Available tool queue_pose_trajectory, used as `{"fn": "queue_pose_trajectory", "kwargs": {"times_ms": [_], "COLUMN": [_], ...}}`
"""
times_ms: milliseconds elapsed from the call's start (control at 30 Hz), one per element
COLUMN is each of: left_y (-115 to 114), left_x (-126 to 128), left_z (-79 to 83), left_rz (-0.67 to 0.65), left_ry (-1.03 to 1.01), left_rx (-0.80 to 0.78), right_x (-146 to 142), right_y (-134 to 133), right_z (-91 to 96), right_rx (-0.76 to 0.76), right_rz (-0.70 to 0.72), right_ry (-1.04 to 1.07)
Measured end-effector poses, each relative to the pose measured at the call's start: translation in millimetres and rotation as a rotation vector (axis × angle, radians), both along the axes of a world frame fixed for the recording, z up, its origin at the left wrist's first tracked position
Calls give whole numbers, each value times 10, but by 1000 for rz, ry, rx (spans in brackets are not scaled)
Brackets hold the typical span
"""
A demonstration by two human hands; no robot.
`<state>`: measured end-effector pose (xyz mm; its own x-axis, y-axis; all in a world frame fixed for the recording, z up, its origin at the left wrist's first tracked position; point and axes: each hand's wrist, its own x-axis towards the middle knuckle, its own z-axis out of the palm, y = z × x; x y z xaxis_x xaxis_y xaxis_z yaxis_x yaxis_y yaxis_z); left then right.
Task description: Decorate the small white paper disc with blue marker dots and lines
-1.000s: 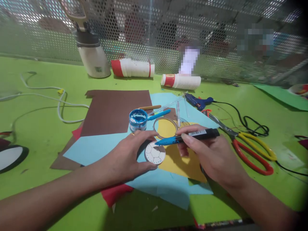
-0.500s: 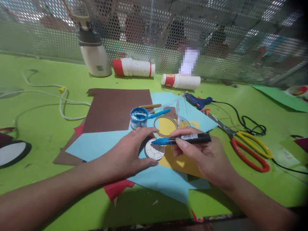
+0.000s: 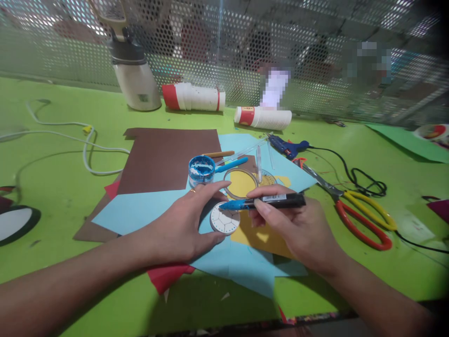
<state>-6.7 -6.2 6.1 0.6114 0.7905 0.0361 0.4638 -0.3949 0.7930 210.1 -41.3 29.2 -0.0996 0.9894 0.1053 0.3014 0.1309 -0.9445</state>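
A small white disc (image 3: 225, 221) with a drawn football pattern lies on light blue paper (image 3: 147, 210) and yellow paper (image 3: 261, 236). My left hand (image 3: 182, 224) curls around the disc's left side, thumb and forefinger bracketing its rim. My right hand (image 3: 294, 224) grips a black pen with a blue-painted tip (image 3: 266, 202); the tip hovers over the disc's upper edge. A small open pot of blue paint (image 3: 201, 170) stands just behind my left fingers.
Brown paper (image 3: 168, 159), a ring (image 3: 242, 183), red-and-yellow scissors (image 3: 365, 215), a blue glue gun (image 3: 289, 147) with black cable, two lying glue bottles (image 3: 194, 97) (image 3: 263, 118), a white flask (image 3: 135, 79), white cable (image 3: 70, 140) and a mesh wall behind.
My right hand and the pen drifted slightly left and back, the tip shifting from the disc's middle-right to its upper edge. My left hand stays around the disc.
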Motion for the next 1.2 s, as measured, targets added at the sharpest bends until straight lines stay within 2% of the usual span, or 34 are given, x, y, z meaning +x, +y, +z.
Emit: {"fn": "queue_pose_trajectory", "kwargs": {"times_ms": [1200], "left_y": [21], "left_x": [16], "left_z": [-29], "left_rz": [12], "left_ry": [-2], "left_rx": [21], "right_x": [-26], "right_y": [26], "right_z": [-32], "right_rx": [21], "right_rz": [-2], "right_ry": [-79]}}
